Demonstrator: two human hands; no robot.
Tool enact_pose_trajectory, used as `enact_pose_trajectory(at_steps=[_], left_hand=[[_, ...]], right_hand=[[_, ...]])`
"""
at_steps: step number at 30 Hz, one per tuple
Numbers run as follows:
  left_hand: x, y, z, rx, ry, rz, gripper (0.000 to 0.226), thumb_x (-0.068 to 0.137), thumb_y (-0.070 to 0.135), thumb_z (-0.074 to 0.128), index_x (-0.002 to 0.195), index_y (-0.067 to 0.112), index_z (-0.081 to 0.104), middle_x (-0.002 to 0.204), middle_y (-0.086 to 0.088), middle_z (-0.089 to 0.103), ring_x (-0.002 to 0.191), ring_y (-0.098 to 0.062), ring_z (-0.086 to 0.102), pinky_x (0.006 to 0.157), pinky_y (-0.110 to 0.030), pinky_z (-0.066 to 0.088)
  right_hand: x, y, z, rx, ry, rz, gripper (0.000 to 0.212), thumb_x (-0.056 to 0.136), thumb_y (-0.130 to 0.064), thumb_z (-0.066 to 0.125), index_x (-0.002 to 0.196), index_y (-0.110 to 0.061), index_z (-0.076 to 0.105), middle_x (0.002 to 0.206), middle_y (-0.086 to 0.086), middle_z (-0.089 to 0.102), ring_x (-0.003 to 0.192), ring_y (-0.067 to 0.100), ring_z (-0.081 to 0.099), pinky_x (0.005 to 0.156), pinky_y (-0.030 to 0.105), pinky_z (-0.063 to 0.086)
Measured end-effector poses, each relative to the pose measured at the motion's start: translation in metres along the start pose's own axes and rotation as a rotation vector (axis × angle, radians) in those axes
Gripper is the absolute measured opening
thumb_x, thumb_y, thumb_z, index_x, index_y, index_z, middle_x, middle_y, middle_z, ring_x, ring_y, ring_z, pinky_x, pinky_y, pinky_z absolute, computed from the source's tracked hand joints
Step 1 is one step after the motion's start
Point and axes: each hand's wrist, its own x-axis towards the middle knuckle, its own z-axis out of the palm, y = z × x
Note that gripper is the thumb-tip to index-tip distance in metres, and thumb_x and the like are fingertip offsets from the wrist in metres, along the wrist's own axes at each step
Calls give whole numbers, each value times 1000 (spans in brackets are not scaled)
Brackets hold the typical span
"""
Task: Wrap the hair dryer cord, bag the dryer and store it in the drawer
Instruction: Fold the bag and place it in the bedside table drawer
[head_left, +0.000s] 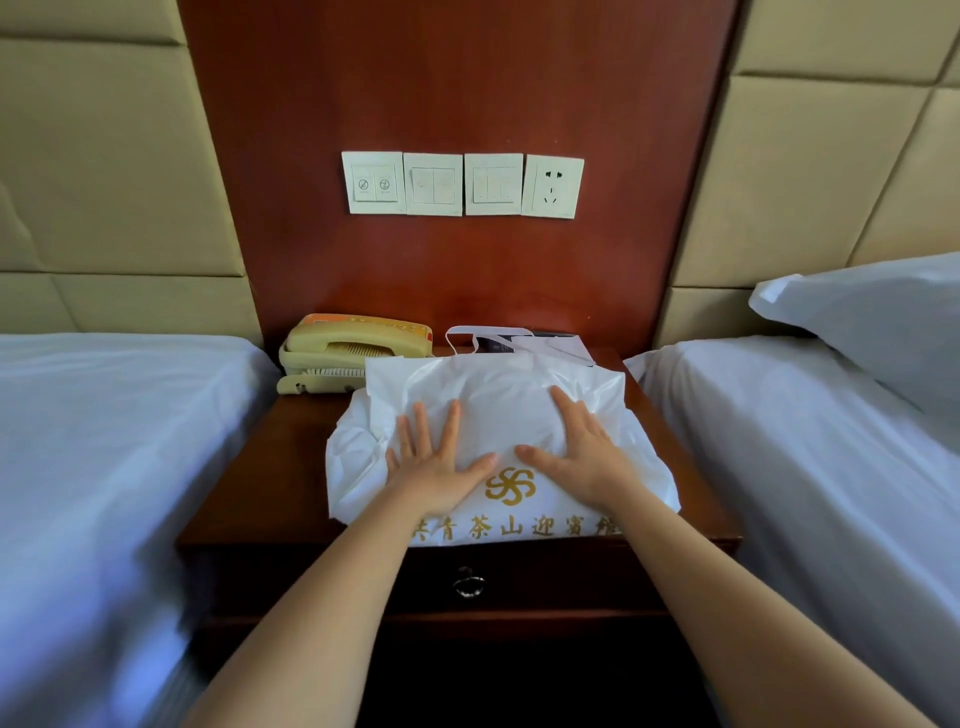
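A white plastic bag (498, 395) with gold lettering and a gold emblem lies on the wooden nightstand (249, 467), bulging over something inside. The hair dryer itself is hidden from view. My left hand (434, 462) presses flat on the bag's left side with fingers spread. My right hand (582, 449) presses flat on its right side, thumbs pointing toward each other. The bag's handles (467, 335) lie at the back by the wall. Below the top, the drawer (571, 577) with a metal ring pull (469, 584) is closed.
A beige telephone (343, 351) sits at the nightstand's back left, touching the bag's corner. Beds with white sheets flank the nightstand on the left (104, 467) and right (831, 467); a pillow (872, 317) lies on the right one. Switches and a wall socket (551, 186) are above.
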Motion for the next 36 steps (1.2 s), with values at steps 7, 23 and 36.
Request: enact_pose_trajectory(at_steps=[7, 23, 36], left_hand=[[-35, 4, -17, -15, -3, 40, 61, 100, 41, 24, 152, 20, -1, 161, -6, -9, 148, -23, -4, 118, -45, 10], [-162, -43, 40, -73, -13, 214, 45, 97, 39, 41, 139, 25, 42, 144, 5, 43, 132, -12, 40, 109, -34, 36], [-149, -86, 50, 92, 146, 83, 77, 95, 45, 42, 151, 24, -6, 159, -3, 1, 148, -22, 0, 118, -42, 13]], right_hand=[[-25, -12, -9, -224, 72, 16, 59, 95, -49, 31, 147, -25, 16, 155, 4, 22, 143, 24, 20, 116, 47, 13], [-126, -16, 55, 122, -213, 1, 24, 91, -29, 54, 110, -19, 64, 99, 1, 69, 91, 19, 66, 88, 33, 52], [-88, -28, 112, 490, -242, 257, 23, 96, -23, 47, 79, -14, 59, 68, 2, 65, 45, 2, 59, 43, 15, 39]])
